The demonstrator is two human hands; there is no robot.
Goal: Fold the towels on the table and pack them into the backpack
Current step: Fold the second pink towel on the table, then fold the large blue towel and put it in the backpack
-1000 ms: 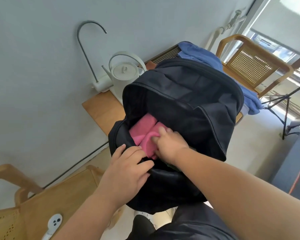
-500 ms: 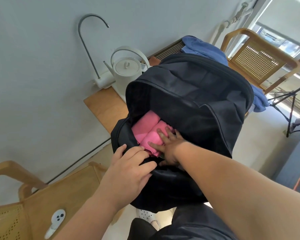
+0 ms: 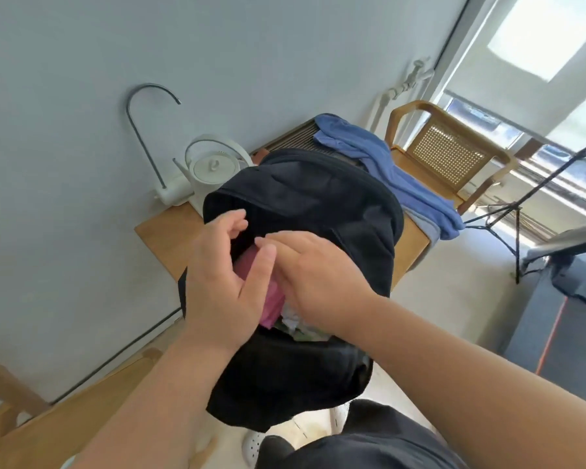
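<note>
Both grips are hovering over the open mouth of the backpack (image 3: pixel 318 204): left grip (image 3: pixel 224 275) is hanging loosely spread, holding nothing, fingertips near the far zipper rim, and right grip (image 3: pixel 318 282) is lying flat, palm down, fingers straight, also holding nothing. The pink towel (image 3: pixel 272 301) is sitting inside the backpack, showing in the gap between the two grips. The backpack is overhanging the worktop (image 3: pixel 163 238) near edge toward me, with the kettle (image 3: pixel 214 174) crowding just behind-left, the blue cloth (image 3: pixel 386 164) lying behind-right, the wall running close on the left and open floor lying right.
</note>
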